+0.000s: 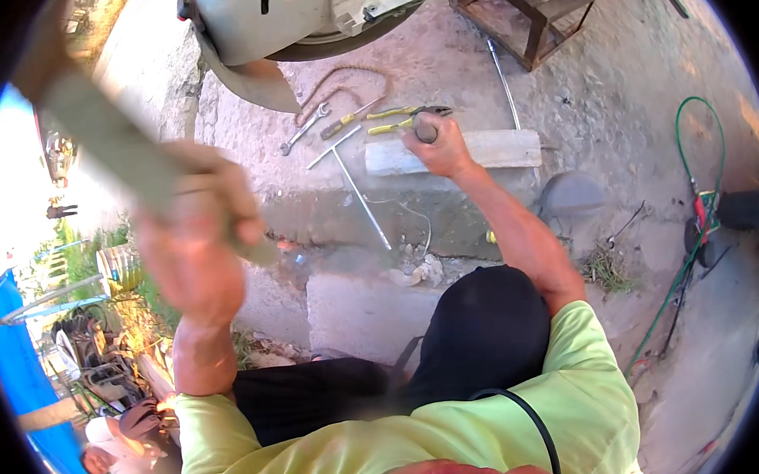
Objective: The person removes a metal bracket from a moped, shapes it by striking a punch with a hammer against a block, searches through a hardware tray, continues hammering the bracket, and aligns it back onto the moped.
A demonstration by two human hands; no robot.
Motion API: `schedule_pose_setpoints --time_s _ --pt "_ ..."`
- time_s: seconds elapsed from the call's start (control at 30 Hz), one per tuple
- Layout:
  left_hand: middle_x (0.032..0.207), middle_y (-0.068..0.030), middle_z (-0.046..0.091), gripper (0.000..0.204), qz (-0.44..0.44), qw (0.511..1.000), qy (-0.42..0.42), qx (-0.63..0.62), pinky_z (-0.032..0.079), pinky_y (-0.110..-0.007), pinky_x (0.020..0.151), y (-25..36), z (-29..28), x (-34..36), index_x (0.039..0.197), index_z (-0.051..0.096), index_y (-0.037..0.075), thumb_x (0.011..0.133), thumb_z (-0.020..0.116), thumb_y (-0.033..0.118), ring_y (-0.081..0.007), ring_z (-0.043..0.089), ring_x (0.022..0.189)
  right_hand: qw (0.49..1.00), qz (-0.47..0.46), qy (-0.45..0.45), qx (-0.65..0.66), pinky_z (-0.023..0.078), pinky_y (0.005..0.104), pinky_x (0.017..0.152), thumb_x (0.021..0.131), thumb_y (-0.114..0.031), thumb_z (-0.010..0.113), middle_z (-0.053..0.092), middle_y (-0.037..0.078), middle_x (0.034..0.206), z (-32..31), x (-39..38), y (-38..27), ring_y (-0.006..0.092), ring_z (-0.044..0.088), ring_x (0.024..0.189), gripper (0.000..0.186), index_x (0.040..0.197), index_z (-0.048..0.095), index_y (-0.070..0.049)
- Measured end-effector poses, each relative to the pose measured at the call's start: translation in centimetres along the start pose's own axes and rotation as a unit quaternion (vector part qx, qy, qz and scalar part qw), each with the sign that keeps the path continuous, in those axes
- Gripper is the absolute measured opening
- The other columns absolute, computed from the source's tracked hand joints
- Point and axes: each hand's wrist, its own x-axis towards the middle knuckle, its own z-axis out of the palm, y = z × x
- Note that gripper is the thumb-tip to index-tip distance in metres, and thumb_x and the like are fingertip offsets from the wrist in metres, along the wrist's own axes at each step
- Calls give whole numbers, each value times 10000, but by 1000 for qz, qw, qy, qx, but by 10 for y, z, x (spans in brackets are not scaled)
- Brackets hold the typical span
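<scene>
Raised at the left, my left hand (192, 238) is closed round the pale handle of what looks like a hammer (112, 135). Motion smears it, and its dark brown end reaches the upper left. My right hand (441, 148) grips an upright round bar (425, 130), seen end-on; its lower part is hidden by the fist. Under that wrist lies a pale, worn block (499, 149). Yellow-handled pliers (390, 113) rest just beyond the right fist. Left of them are a screwdriver (349, 120), an open-ended wrench (305, 129) and a T-handled wrench (355, 185).
A cut-off saw (300, 22) stands at the top, beside a rusty metal frame (531, 14). A long rod (504, 84) lies on the concrete. Green cable (686, 264) loops at the right. At lower left is another person (128, 443), near a scrap heap (102, 354).
</scene>
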Motion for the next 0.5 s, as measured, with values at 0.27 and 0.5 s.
schedule_pose_setpoints --time_s 0.27,0.5 --pt "891 -189 696 412 -125 927 -192 296 534 -410 700 -128 24 -22 1268 568 -27 983 648 260 -269 670 784 996 -87 20 16 496 405 581 791 -197 808 647 168 661 -5 38 16 257 569 557 244 810 663 -2" --pt "961 -225 672 349 -155 962 -158 161 519 -426 730 -88 -12 -29 1221 612 -13 993 644 250 -281 669 863 998 -31 -15 55 549 391 791 830 -90 703 750 145 930 14 9 16 219 698 859 258 1077 727 -20"
